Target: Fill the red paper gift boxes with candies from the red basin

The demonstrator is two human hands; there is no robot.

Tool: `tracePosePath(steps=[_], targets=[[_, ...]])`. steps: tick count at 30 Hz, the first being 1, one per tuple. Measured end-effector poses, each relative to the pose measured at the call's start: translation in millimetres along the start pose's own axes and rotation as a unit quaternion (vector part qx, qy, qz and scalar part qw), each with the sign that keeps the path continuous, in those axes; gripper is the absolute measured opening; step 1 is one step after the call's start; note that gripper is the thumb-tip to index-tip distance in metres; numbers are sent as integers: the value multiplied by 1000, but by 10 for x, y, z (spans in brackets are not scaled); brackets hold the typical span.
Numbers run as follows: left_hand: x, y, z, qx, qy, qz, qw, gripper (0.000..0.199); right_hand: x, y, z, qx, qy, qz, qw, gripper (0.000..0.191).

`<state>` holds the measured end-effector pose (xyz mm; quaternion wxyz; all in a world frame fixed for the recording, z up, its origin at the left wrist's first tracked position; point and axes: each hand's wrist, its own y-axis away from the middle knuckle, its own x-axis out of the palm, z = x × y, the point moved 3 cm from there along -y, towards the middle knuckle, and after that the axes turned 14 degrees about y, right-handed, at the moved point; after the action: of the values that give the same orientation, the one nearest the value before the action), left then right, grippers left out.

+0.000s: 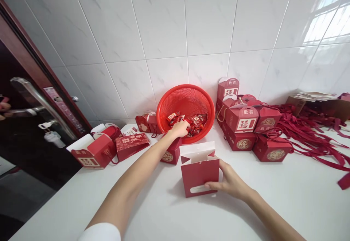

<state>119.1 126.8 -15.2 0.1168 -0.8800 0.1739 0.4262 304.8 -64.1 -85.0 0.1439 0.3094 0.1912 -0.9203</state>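
My left hand [181,128] reaches into a red plastic colander [186,97] that leans against the tiled wall. Its fingers are curled round red wrapped candy [197,121] in the pile there; exactly how much it grips is hidden. Just under my left wrist stands a small red gift box [172,151] with a gold emblem. My right hand [229,182] grips an upright red paper gift box [201,173], thumb on the front near a white slot, other fingers behind the right side. That box's top is open, with white flaps raised.
Closed gift boxes [243,119] are stacked to the right of the colander. Dark red ribbons [306,128] spread beyond them by a cardboard box [322,104]. More red boxes [95,150] stand at left, near a door with a handle and keys [51,136].
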Motion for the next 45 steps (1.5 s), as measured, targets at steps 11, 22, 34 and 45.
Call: tracePosePath(steps=[11, 22, 34, 45], targets=[[-438, 189, -293, 108, 379, -61, 917, 40, -226, -11, -7, 4, -112, -157, 981, 55], [121, 948, -1687, 331, 294, 171, 880, 35, -476, 24, 27, -9, -223, -289, 931, 47], [-344, 61, -722, 102, -96, 26, 990, 39, -538, 17, -9, 86, -349, -320, 876, 35], [-204, -138, -9, 59, -164, -9, 985, 38, -416, -34, 52, 83, -410, -264, 869, 36]])
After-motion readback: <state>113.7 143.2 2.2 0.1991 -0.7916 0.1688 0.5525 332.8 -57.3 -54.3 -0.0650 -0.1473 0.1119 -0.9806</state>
